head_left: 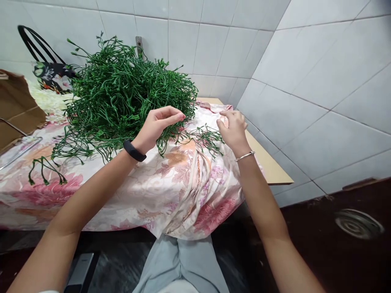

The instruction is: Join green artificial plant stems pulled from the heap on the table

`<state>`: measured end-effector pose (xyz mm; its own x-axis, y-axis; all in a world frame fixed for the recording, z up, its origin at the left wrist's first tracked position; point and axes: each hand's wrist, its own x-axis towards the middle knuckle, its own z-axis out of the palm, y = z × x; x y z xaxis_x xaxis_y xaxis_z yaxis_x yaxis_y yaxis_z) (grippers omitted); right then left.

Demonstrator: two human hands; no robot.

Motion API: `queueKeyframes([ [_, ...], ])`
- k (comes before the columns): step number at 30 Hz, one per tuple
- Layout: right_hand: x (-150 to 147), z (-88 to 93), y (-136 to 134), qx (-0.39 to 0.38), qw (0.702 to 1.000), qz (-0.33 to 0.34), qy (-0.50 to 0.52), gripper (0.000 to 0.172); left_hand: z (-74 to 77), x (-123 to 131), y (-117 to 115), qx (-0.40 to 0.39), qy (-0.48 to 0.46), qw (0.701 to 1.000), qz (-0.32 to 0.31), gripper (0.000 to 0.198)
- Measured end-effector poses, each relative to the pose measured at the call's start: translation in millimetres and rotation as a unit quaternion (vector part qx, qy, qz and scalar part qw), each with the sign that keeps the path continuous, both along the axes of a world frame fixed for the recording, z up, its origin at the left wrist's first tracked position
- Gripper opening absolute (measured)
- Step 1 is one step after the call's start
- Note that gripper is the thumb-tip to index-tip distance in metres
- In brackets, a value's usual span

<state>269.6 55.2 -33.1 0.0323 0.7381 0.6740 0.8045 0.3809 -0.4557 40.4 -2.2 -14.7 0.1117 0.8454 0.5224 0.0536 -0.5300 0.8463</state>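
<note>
A large heap of green artificial stems (122, 85) with small budded tips lies on a floral cloth (146, 179). My left hand (157, 126), with a black wristband, is over the heap's front right edge. Its thumb and forefinger are pinched together; whatever they may hold is too small to make out. My right hand (233, 128), wearing a bracelet, hovers farther right with its fingers loosely bent and a gap between thumb and forefinger. Between the two hands a small loose cluster of green stems (209, 138) rests on the cloth.
Cream-white artificial flowers (50, 101), a brown cardboard box (18, 106) and a black floral bag (55, 75) are at the left. A bent metal wire (23, 152) juts in there. The bare wooden table edge (271, 167) shows at right, beside tiled walls.
</note>
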Motion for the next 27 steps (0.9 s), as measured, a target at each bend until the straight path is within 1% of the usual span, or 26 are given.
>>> queueKeyframes([
  [2, -4, 3.8, -7, 0.002, 0.999, 0.049, 0.020, 0.021, 0.5, 0, 0, -0.013, -0.018, 1.000, -0.007, 0.015],
  [4, -11, 8.8, -17, -0.003, 0.988, 0.134, 0.074, 0.017, 1.7, 0, -1, -0.025, -0.040, 0.999, -0.012, 0.013],
  [6, -20, 13.6, -30, -0.030, 0.963, 0.233, 0.131, 0.012, 2.9, 2, -5, -0.046, -0.055, 0.997, -0.006, 0.010],
  [7, -25, 15.5, -37, -0.053, 0.946, 0.285, 0.148, 0.013, 3.2, 3, -7, -0.061, -0.058, 0.996, -0.004, 0.008],
  [9, -35, 17.7, -50, -0.107, 0.913, 0.369, 0.139, 0.018, 2.1, 6, -10, -0.086, -0.055, 0.995, -0.009, 0.006],
  [10, -39, 17.8, -55, -0.123, 0.904, 0.391, 0.125, 0.019, 0.6, 9, -12, -0.089, -0.054, 0.994, -0.021, 0.007],
  [12, -45, 16.7, -63, -0.124, 0.903, 0.399, 0.096, 0.021, -3.3, 14, -15, -0.074, -0.058, 0.994, -0.055, 0.008],
  [15, -48, 12.7, -68, -0.096, 0.910, 0.397, 0.068, 0.025, -7.7, 19, -18, -0.060, -0.057, 0.992, -0.099, 0.010],
  [18, -46, 10.0, -69, -0.092, 0.908, 0.404, 0.061, 0.017, -6.3, 19, -22, -0.074, -0.019, 0.989, -0.123, 0.015],
  [22, -41, 10.0, -69, -0.102, 0.902, 0.403, 0.113, 0.011, -0.9, 9, -22, -0.079, 0.012, 0.987, -0.137, 0.022],
  [25, -39, 10.0, -67, -0.101, 0.892, 0.408, 0.166, 0.010, 0.6, 2, -19, -0.082, 0.040, 0.986, -0.142, 0.022],
  [27, -38, 9.5, -65, -0.100, 0.890, 0.404, 0.186, 0.011, 0.9, -1, -16, -0.072, 0.063, 0.986, -0.135, 0.023],
])
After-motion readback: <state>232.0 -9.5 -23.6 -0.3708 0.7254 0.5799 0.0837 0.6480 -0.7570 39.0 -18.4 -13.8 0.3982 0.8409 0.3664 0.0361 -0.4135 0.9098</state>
